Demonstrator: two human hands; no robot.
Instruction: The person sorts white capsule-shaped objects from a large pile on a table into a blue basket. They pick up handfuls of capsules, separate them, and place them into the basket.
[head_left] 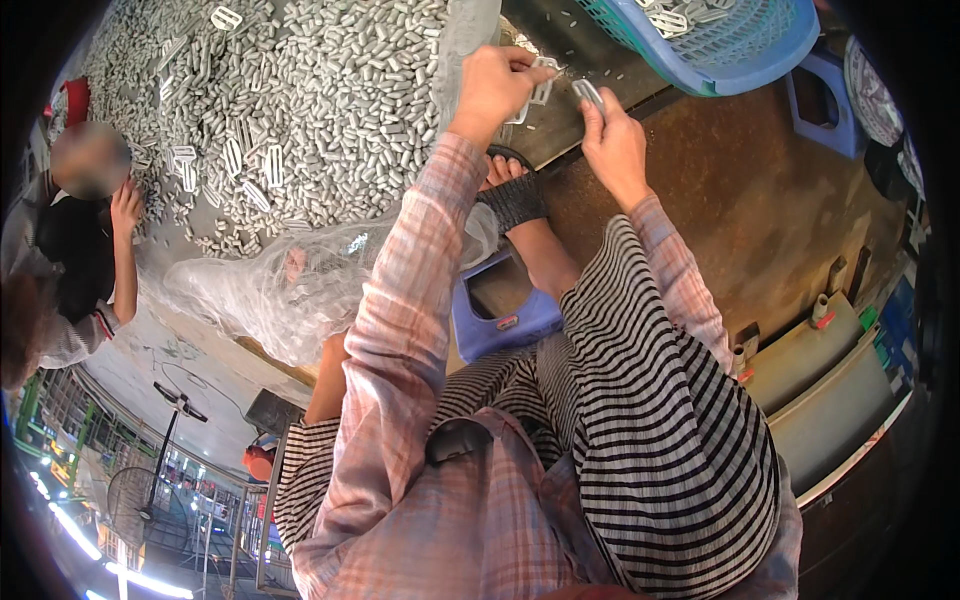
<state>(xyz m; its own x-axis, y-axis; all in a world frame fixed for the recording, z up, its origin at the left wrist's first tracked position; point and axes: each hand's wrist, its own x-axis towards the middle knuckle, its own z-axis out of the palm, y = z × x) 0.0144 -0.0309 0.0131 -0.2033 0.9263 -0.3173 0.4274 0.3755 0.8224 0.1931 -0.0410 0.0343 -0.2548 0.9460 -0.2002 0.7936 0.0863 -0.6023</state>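
Note:
My left hand [494,88] is closed on a few flat silver slide buckles [543,92], which hang from its fingertips. Close by on the right, my right hand [614,148] pinches one silver buckle [588,94] between thumb and fingers, a short gap from the others. A broad heap of small grey capsule-shaped pellets [350,110] spreads to the left of my hands. Several slotted buckles, such as one pale buckle [274,166], lie on top of it.
A blue basket [745,62] with more buckles stands at the far right, by a blue stool [832,105]. Another blue stool [510,335] is between my legs. Sheer white netting [280,290] edges the heap. A person [75,230] sits at its left.

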